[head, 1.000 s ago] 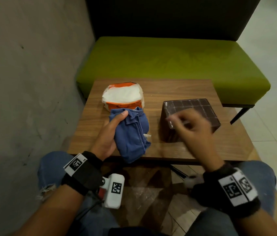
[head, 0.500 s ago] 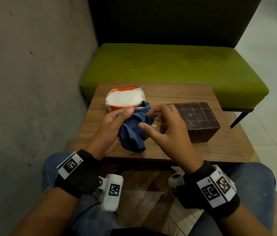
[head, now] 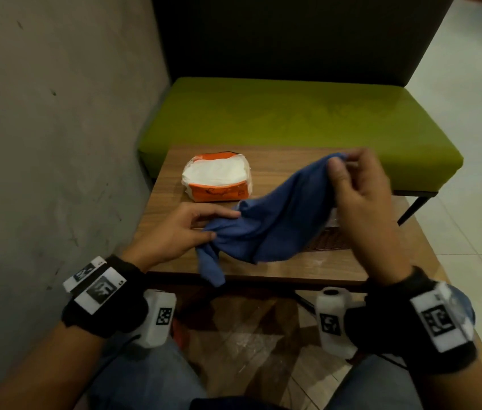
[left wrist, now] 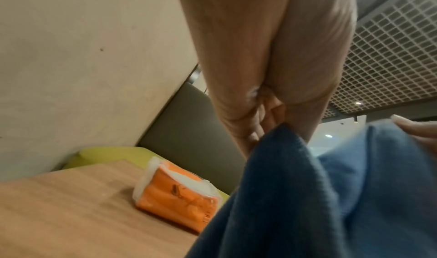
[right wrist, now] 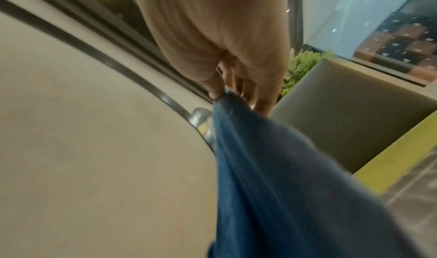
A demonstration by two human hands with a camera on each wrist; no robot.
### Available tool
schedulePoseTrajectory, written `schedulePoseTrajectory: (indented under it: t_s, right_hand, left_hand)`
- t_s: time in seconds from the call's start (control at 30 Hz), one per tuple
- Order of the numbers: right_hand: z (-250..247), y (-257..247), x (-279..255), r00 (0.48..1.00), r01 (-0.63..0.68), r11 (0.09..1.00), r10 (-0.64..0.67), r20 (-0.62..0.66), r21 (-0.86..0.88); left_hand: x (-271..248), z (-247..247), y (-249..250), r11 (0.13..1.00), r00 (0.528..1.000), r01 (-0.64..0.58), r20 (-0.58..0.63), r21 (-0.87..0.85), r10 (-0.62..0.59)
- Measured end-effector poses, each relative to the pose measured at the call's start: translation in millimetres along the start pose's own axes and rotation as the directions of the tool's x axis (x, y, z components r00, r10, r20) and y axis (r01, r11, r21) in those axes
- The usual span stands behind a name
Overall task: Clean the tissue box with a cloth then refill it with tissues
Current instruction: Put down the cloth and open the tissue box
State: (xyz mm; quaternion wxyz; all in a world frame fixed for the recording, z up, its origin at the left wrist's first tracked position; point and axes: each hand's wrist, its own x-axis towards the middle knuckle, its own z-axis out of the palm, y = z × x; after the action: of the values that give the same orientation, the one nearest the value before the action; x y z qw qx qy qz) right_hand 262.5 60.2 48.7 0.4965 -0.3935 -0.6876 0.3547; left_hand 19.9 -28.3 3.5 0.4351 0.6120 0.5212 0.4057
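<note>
A blue cloth (head: 269,220) is stretched above the wooden table (head: 269,267) between both hands. My left hand (head: 204,223) pinches its lower left end, near the table's front. My right hand (head: 343,170) pinches the upper right corner, raised over the table. The dark brown tissue box (head: 327,239) is mostly hidden behind the cloth and my right hand; only a lower strip shows. An orange pack of white tissues (head: 217,180) lies at the back left of the table. In the wrist views the cloth (left wrist: 319,196) (right wrist: 283,178) hangs from the fingers, with the tissue pack (left wrist: 175,200) beyond.
A green bench (head: 293,119) with a dark backrest stands behind the table. A grey concrete wall (head: 56,128) runs along the left. White tiled floor (head: 476,173) lies to the right. My knees in jeans are under the table's front edge.
My right hand took hold of a corner of the cloth and pulled it up and to the right, spreading the bunched cloth out. The cloth now covers most of the tissue box.
</note>
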Motion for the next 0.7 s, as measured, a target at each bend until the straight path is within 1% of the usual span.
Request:
schedulePoseTrajectory:
  t_s: [0.07,0.13,0.17,0.23,0.27,0.3,0.37,0.4,0.43,0.47,0.5,0.53,0.6,0.63,0.67,0.7]
  right_hand:
    - [-17.3,-0.6,9.1,0.998,-0.005,1.0,0.005,-0.066,-0.002]
    - [-27.9,0.8,15.5,0.998,0.013,1.0,-0.015,-0.066,-0.027]
    - [-29.3,1.7,17.1,0.998,0.012,0.999,-0.014,-0.054,-0.035]
    - [-28.5,8.0,20.3,0.999,-0.021,0.999,0.019,-0.048,-0.038]
    - [-26.6,11.2,21.8,0.997,-0.046,0.999,0.045,-0.059,-0.025]
    - [-24.7,15.2,23.5,0.996,-0.07,0.998,0.07,-0.064,-0.008]
    - [-19.6,20.1,27.7,0.994,-0.1,0.995,0.1,-0.038,-0.015]
    - [-15.6,20.1,30.9,0.995,-0.099,0.995,0.098,-0.022,-0.024]
    - [-10.7,18.6,34.4,0.995,-0.097,0.995,0.096,-0.022,-0.015]
    - [-5.9,15.3,35.8,0.995,-0.096,0.995,0.096,-0.031,-0.003]
    - [-1.8,13.1,34.7,0.994,-0.097,0.995,0.095,-0.051,-0.029]
    - [2.7,9.6,30.0,0.994,-0.092,0.992,0.086,-0.072,-0.087]
    - [10.0,3.7,9.1,0.992,-0.074,0.985,0.056,-0.115,-0.159]
    - [12.4,2.8,-3.9,0.991,-0.098,0.984,0.083,-0.104,-0.15]
    - [16.0,2.2,-18.4,0.981,-0.195,0.973,0.191,-0.041,-0.121]
    - [19.4,1.4,-31.4,0.924,-0.363,0.927,0.371,0.091,-0.098]
  left_hand:
    - [-4.3,-14.9,-2.2,0.999,0.997,-0.018,-0.071,0.041,0.021]
    - [-6.2,-23.1,3.2,0.998,0.99,-0.032,-0.134,0.057,0.039]
    - [-5.7,-24.0,6.5,0.999,0.987,-0.026,-0.154,0.048,0.033]
    - [-3.7,-21.2,14.5,0.999,0.985,0.02,-0.168,-0.038,-0.026]
    - [-2.1,-17.8,18.9,0.998,0.989,0.03,-0.144,-0.062,-0.039]
    - [-0.6,-13.6,22.7,0.998,0.994,0.044,-0.095,-0.033,-0.047]
    - [1.3,-2.9,27.1,0.999,0.998,0.047,0.038,-0.012,-0.047]
    - [0.6,2.6,31.2,0.998,0.996,0.047,0.08,-0.041,-0.044]
    - [0.4,6.8,31.6,0.996,0.997,0.048,0.066,-0.081,-0.042]
    - [0.0,10.5,32.6,0.986,0.999,0.029,0.033,-0.163,-0.024]
    - [0.2,13.2,30.8,0.962,1.0,0.02,-0.017,-0.274,-0.025]
    - [-0.4,15.0,34.0,0.923,0.997,-0.002,-0.072,-0.384,-0.028]
    - [1.9,15.9,33.8,0.847,0.988,-0.044,-0.151,-0.529,-0.043]
    - [3.7,15.5,33.3,0.828,0.985,-0.054,-0.164,-0.558,-0.047]
    - [4.5,15.6,35.0,0.816,0.983,-0.059,-0.176,-0.574,-0.052]
    - [5.5,15.6,34.5,0.815,0.982,-0.062,-0.18,-0.576,-0.052]
